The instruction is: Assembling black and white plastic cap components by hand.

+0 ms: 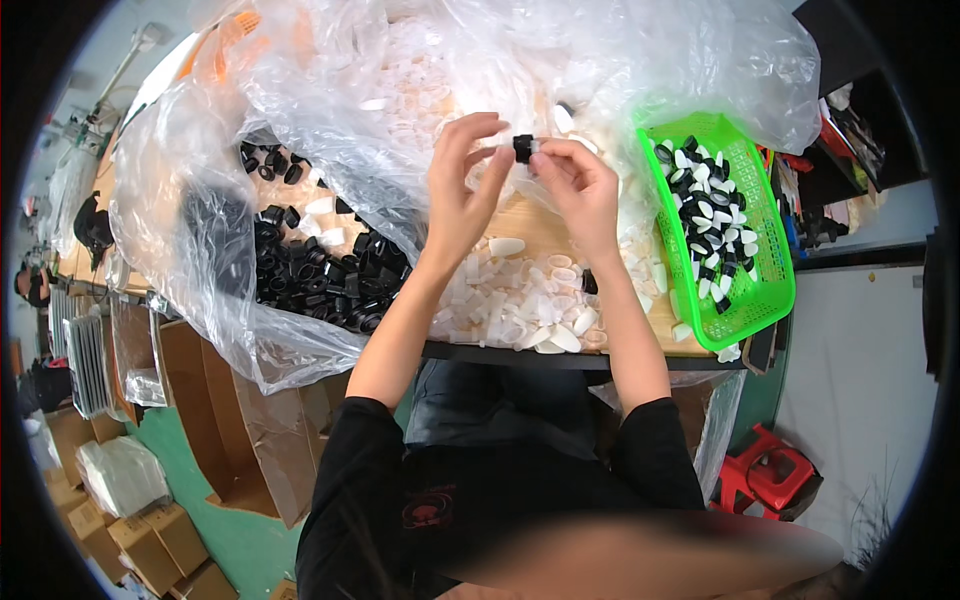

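Observation:
Above the middle of the table, a small black plastic ring-shaped part (523,148) is pinched at its right side by the thumb and fingertips of my right hand (580,190). A bit of pale translucent plastic shows between the part and those fingertips. My left hand (462,190) is at the part's left, thumb and fingers apart; its thumb tip is close to the part, and I cannot tell whether it touches. Below my hands lie translucent and white oval pieces (515,298). A loose white oval piece (506,246) rests between my forearms.
On the left, an opened clear plastic bag (225,320) holds many black parts (330,285). A green basket (780,285) of black-and-white pieces stands right. More clear plastic sheeting (700,50) covers the back. Cardboard boxes (275,430) and a red stool (768,470) are below table level.

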`<action>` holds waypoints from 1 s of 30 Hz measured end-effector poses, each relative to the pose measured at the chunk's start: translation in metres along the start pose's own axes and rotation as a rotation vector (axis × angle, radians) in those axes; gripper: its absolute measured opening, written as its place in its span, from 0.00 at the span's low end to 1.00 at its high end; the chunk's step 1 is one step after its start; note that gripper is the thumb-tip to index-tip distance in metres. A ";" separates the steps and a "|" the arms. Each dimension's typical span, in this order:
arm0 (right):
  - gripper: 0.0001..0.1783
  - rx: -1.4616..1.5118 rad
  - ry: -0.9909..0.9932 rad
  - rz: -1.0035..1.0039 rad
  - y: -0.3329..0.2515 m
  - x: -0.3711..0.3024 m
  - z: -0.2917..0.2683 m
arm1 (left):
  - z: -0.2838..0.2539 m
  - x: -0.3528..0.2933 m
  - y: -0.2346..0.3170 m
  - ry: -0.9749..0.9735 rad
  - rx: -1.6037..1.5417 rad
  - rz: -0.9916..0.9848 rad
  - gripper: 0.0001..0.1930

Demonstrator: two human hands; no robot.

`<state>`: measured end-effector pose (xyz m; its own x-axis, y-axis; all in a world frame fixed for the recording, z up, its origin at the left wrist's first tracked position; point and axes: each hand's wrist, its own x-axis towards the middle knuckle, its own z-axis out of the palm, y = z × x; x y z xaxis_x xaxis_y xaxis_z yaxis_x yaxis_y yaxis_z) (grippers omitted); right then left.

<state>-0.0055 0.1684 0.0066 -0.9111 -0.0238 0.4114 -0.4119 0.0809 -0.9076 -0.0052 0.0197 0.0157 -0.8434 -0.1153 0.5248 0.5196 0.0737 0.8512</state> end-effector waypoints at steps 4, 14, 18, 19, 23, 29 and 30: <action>0.08 0.351 0.005 0.254 -0.009 0.003 -0.005 | -0.007 0.001 -0.008 -0.128 -0.145 -0.281 0.06; 0.07 0.440 -0.028 0.313 -0.007 0.005 -0.008 | -0.011 0.000 -0.001 -0.198 -0.351 -0.265 0.03; 0.07 0.491 0.011 0.345 -0.006 0.006 -0.009 | -0.011 0.000 0.003 -0.175 -0.419 -0.308 0.04; 0.07 0.515 0.004 0.344 -0.006 0.006 -0.009 | -0.011 0.000 0.003 -0.175 -0.418 -0.307 0.04; 0.08 0.492 -0.038 0.367 -0.007 0.006 -0.010 | -0.013 0.001 0.001 -0.178 -0.442 -0.352 0.04; 0.10 0.439 -0.071 0.382 -0.006 0.004 -0.010 | -0.010 0.002 -0.003 -0.253 -0.256 -0.377 0.05; 0.10 0.439 -0.070 0.382 -0.007 0.004 -0.009 | -0.010 0.001 -0.004 -0.251 -0.267 -0.340 0.04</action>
<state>-0.0068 0.1769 0.0151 -0.9884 -0.1416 0.0550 -0.0063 -0.3236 -0.9462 -0.0069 0.0096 0.0133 -0.9610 0.1557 0.2285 0.1986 -0.1862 0.9622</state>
